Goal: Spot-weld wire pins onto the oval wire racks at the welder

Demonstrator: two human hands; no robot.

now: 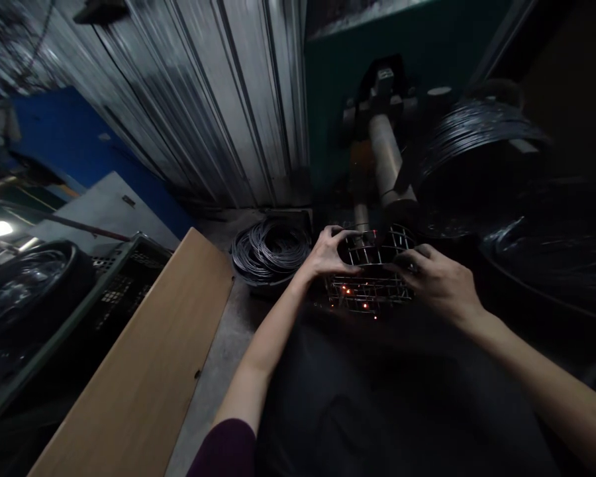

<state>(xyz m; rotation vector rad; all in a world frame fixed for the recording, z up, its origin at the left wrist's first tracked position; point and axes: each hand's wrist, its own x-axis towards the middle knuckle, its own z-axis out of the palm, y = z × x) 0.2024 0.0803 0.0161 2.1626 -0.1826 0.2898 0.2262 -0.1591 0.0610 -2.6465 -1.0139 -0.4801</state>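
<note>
Here, beneath the far welding machine (pixel 385 159), right of the wire coil (pixel 271 248), the wire basket (pixel 370 275) sits sparking; my left hand (pixel 330 255) and right hand (pixel 440 281) grasp its sides mid-weld, I judge. Next: turning it steadily.

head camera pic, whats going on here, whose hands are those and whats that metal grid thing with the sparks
This is one picture from a camera worn on a person's head, looking down at their own two bare hands. The left hand and right hand both have a grip on a small wire cage, held against a dark machine; orange sparks glow on the cage. Beside the left hand a coil of wire lies on the floor. A bigger wire spool sits to the right, and a wooden board leans on the left, in front of a corrugated metal wall.
</note>
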